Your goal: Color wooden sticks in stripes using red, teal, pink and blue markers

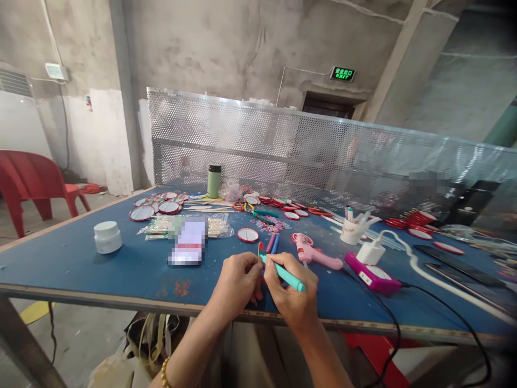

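Note:
My left hand (238,281) is closed in a pinch on a thin wooden stick (259,250) whose tip is coloured red. My right hand (288,291) grips a teal marker pen (285,274), and its tip touches the stick. Both hands hover over the near edge of the blue table (100,264). Two more markers (273,243), one pink and one blue, lie just beyond the hands. A pink glue gun (315,252) rests to the right of them.
Round red-rimmed mirrors (157,207), bags of sticks (161,226), a white jar (107,237), a green bottle (214,181), a cup of pens (352,229), a magenta power strip (371,274) with cables, a perforated metal screen (283,145) behind. A red chair (32,180) stands left.

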Available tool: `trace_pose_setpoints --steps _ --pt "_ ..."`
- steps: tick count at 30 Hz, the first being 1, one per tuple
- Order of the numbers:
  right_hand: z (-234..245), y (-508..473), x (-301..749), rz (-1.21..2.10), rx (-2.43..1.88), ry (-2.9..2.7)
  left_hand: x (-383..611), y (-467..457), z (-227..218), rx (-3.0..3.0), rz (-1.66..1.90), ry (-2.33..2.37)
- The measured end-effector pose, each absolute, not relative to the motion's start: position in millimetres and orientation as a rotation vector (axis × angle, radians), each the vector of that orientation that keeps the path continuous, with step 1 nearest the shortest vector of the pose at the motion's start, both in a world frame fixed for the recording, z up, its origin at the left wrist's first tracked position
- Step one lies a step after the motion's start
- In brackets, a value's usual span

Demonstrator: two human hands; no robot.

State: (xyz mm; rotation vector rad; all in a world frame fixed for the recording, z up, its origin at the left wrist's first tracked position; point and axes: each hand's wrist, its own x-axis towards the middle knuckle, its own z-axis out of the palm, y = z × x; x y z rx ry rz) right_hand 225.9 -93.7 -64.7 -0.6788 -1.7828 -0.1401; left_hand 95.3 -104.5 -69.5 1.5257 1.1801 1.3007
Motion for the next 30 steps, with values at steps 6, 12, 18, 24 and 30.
trace_pose_setpoints --steps 6,12,18,24,30 --pt "-65.4 -93.7 225.8 -0.138 -0.678 -1.771 94.9 -103.8 -70.9 1.521 1.302 1.17" --pt "-64.5 -93.3 225.4 -0.161 -0.685 -1.778 95.2 -105.6 -68.3 1.521 1.309 1.172" --pt "-64.3 -92.4 225.1 -0.173 -0.664 -1.772 95.3 -105.2 -68.3 1.505 1.302 1.175" --pt "-65.3 -91.9 225.2 -0.146 -0.664 -1.769 95.5 -104.9 -69.7 1.504 1.314 1.158" --pt "-65.2 -92.3 225.0 -0.161 -0.665 -1.782 95.2 -105.3 -70.2 1.517 1.317 1.163"
